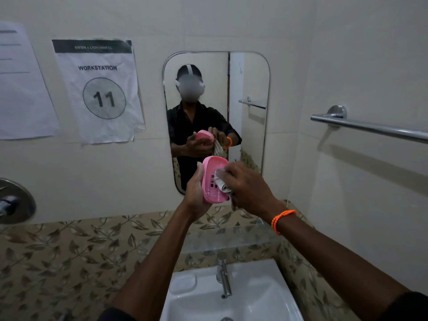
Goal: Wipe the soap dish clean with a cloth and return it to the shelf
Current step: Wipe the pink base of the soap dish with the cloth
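Observation:
A pink slotted soap dish (212, 177) is held upright in front of the mirror, its inside turned toward me. My left hand (195, 193) grips its left rim and underside. My right hand (246, 185) holds a bunched grey-white cloth (222, 183) and presses it into the dish's right half. An orange bead bracelet sits on my right wrist. A glass shelf (231, 237) runs along the wall below my hands, above the sink.
A white sink (259, 295) with a chrome tap (223, 276) lies below. The mirror (250, 89) hangs ahead and reflects a person. A chrome towel bar (370, 127) is at right, a wall valve (14, 202) at far left, paper signs (99, 91) on the wall.

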